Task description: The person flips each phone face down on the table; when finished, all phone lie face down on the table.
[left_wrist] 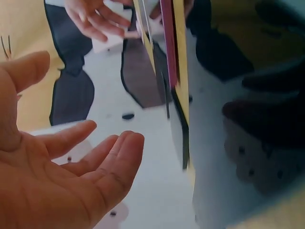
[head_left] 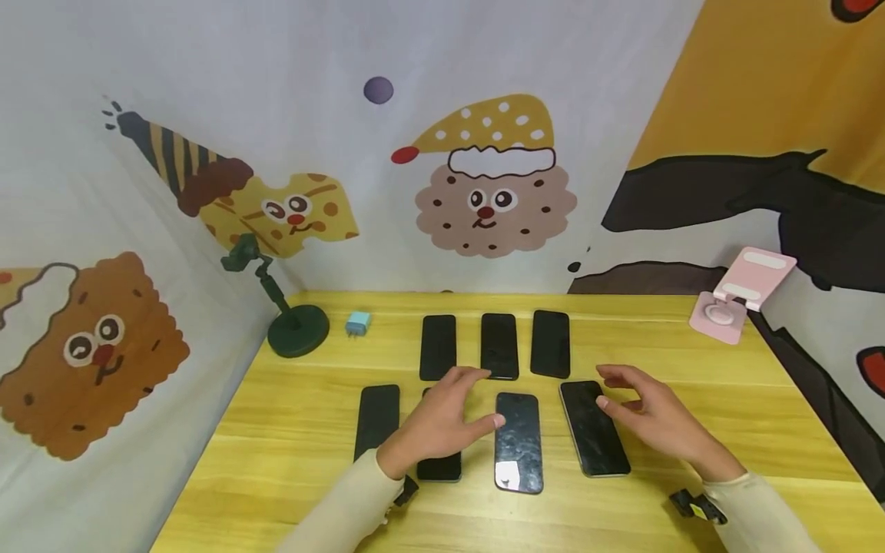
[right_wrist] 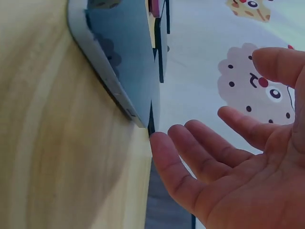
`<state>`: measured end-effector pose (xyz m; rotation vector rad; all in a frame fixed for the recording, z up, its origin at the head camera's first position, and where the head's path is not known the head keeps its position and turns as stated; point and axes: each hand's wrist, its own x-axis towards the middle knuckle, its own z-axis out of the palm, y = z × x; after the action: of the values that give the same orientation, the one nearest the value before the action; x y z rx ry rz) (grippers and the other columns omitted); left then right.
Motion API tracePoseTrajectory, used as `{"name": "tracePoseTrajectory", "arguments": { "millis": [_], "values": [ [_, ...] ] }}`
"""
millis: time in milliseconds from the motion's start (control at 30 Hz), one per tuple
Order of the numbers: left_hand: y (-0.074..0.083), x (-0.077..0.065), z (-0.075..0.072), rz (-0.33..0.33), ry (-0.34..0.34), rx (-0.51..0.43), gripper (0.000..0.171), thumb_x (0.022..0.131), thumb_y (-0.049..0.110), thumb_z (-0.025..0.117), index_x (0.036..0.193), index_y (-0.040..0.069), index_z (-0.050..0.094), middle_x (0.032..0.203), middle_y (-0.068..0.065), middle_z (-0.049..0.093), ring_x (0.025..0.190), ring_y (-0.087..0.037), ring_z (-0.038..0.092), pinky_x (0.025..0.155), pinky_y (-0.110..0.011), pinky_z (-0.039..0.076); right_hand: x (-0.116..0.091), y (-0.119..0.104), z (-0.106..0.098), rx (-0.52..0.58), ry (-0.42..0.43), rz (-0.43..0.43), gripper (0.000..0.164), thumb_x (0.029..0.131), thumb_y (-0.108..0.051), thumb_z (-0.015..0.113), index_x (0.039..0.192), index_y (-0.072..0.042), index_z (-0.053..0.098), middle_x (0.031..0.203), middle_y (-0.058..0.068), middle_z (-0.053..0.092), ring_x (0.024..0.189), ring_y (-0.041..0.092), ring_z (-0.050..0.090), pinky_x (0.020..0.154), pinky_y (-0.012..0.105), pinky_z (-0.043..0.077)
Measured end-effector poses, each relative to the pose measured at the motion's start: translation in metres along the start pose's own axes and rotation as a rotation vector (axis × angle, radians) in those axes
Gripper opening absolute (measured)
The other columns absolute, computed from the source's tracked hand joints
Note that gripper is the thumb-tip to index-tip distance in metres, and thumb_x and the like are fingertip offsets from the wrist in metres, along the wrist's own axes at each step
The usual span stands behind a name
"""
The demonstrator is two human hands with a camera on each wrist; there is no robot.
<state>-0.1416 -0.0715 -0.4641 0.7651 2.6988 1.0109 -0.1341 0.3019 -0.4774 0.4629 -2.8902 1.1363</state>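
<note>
Several dark smartphones lie flat in two rows in the head view. My left hand (head_left: 439,422) hovers over one front-row phone (head_left: 440,469), partly covering it, its fingers relaxed and thumb reaching toward a phone with a glossy, reflective screen (head_left: 518,442). The left wrist view shows the left hand (left_wrist: 71,167) holding nothing. My right hand (head_left: 657,415) is over the right edge of the rightmost front phone (head_left: 596,430), which lies slightly tilted. In the right wrist view the right hand (right_wrist: 243,167) is apart from a phone's edge (right_wrist: 116,86), with loose fingers and nothing held.
Three phones, left (head_left: 439,347), middle (head_left: 499,342) and right (head_left: 550,344), form the back row. A dark green stand (head_left: 297,330) and a blue plug adapter (head_left: 358,323) are at back left. A pink folding stand (head_left: 719,319) stands back right. A printed cloth (head_left: 484,46) hangs behind the wooden table (head_left: 276,453).
</note>
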Motion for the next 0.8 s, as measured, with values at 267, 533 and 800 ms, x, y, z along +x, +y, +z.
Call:
{"name": "tracePoseTrajectory", "arguments": {
  "millis": [267,533,800],
  "values": [
    [0.010,0.012,0.018,0.017,-0.103,-0.231,0.068,0.103,0.050,0.067,0.160,0.021,0.045,0.152,-0.012,0.053,0.130,-0.027,0.060,0.095,-0.031,0.056,-0.002,0.008,0.006,0.024,0.026,0.028,0.048,0.106,-0.030,0.068,0.144,-0.003,0.059,0.138,0.019,0.067,0.119,0.038,0.067,0.083,0.024,0.059],
    [0.016,0.022,0.038,-0.072,-0.172,-0.448,0.064,0.103,0.039,0.071,0.157,0.015,0.049,0.156,-0.007,0.051,0.130,-0.020,0.061,0.098,-0.023,0.057,-0.011,0.012,0.012,0.054,-0.009,0.114,0.049,0.106,-0.036,0.067,0.145,-0.007,0.059,0.140,0.015,0.066,0.119,0.029,0.068,0.086,0.023,0.057],
    [0.028,0.034,0.050,-0.139,-0.184,-0.575,0.064,0.102,0.034,0.074,0.157,0.010,0.051,0.150,-0.009,0.059,0.124,-0.012,0.066,0.096,-0.022,0.056,-0.017,0.018,0.014,0.164,-0.057,0.150,0.050,0.107,-0.031,0.066,0.146,-0.002,0.055,0.139,0.019,0.064,0.108,-0.003,0.063,0.083,0.024,0.060]
  ]
}}
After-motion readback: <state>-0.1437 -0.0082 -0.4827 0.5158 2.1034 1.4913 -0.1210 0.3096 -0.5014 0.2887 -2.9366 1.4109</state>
